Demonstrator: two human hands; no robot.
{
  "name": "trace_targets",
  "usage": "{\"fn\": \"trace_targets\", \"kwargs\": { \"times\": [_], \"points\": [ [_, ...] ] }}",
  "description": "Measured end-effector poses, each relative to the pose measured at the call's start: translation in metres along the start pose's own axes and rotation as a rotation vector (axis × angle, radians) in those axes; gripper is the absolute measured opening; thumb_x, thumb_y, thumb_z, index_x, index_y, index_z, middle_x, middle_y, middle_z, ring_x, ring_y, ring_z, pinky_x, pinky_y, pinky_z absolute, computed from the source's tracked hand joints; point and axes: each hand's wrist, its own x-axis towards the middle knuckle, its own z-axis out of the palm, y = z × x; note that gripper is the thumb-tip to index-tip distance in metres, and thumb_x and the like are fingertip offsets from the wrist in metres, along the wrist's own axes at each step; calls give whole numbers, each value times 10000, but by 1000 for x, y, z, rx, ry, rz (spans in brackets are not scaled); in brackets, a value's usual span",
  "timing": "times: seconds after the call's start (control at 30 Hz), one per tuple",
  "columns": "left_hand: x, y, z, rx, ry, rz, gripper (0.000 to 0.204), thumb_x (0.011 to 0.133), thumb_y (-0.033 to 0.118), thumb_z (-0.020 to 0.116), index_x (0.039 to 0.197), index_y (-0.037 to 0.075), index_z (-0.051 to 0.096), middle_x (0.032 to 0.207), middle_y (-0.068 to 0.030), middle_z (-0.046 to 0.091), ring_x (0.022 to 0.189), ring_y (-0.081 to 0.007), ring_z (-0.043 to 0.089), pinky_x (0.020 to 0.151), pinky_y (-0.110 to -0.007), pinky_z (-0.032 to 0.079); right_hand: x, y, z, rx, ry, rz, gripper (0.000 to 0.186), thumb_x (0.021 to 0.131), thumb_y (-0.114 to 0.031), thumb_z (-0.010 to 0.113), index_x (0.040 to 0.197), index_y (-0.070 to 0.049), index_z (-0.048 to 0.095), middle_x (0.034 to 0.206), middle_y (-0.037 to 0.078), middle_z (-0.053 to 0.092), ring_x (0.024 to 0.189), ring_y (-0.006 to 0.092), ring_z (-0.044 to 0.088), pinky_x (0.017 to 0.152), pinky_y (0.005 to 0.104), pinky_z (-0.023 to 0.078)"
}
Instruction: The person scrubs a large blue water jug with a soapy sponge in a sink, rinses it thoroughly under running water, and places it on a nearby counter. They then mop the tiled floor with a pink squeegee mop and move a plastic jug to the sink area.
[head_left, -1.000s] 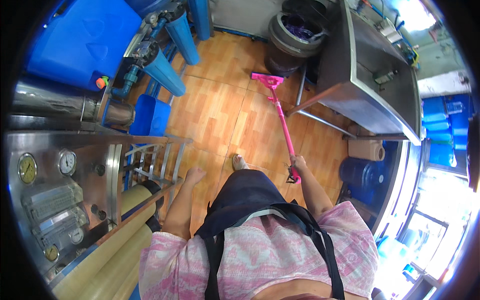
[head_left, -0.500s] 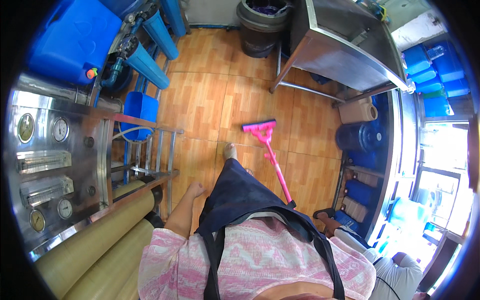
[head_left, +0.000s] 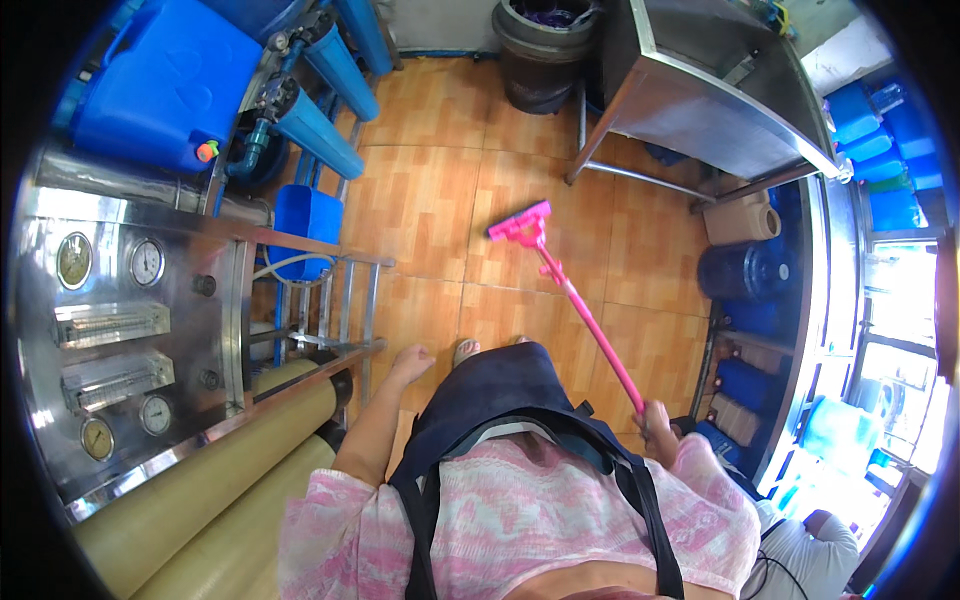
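Note:
A long pink mop (head_left: pixel 597 336) slants across the tiled floor. Its flat head, edged with a dark strip, rests on the tiles ahead of my feet. My right hand (head_left: pixel 656 420) is wrapped round the upper end of the handle, out to the right of my dark apron (head_left: pixel 490 400). On the other side, my left hand (head_left: pixel 412 362) hangs free near a metal frame, loosely curled, with nothing visible in it. Only the toes of my sandalled feet show beyond the apron.
A steel gauge panel (head_left: pixel 140 330) and a blue bin (head_left: pixel 308 225) stand at left. Ahead are a dark bucket (head_left: pixel 540 60) and a steel table (head_left: pixel 720 110). Blue water jugs (head_left: pixel 740 272) line the right side. Behind my right arm is another person in light trousers (head_left: pixel 815 548).
My right hand has come into view on the handle, and the handle reaches farther right. The mop head has tilted and slid slightly forward. My front foot has drawn back toward me.

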Motion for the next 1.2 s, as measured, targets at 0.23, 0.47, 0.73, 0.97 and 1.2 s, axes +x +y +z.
{"fn": "trace_targets", "kwargs": {
  "times": [0.23,0.47,0.73,0.97,1.2],
  "points": [
    [-43,-29,-21,69,-1,63,481,868,329,715,1239,36,627,1183,-171,693,1090,-326,662,938,-423,521,188,-326,46,2,188,-347,326,787,-257,672,927,37,671,831,275,694,879,427,698,765,514,552],
    [-106,-83,-44,120,57,-29,474,868,340,723,1224,39,636,1185,-178,697,1114,-325,667,952,-409,523,241,-545,34,91,48,-289,272,872,-134,594,1117,-49,676,965,232,715,824,329,733,731,463,588],
    [-67,-135,-61,352,-134,7,503,824,334,744,1228,52,638,1160,-179,699,1086,-335,666,938,-418,523,85,-201,114,93,297,-382,440,877,-163,662,1312,-122,611,1072,240,681,976,420,665,839,466,539],
    [9,-116,-90,165,-178,-7,447,807,316,754,1140,27,680,1089,-170,720,965,-291,702,849,-388,552,-274,73,274,188,48,262,363,753,-281,797,1034,-59,737,811,171,725,754,294,722,676,454,543],
    [39,-83,-83,297,-159,116,387,801,319,737,1073,48,688,936,-140,728,845,-274,703,771,-386,557,-388,43,317,307,100,598,334,718,-304,827,873,-30,716,703,153,684,656,270,692,605,444,527]
  ]
}}
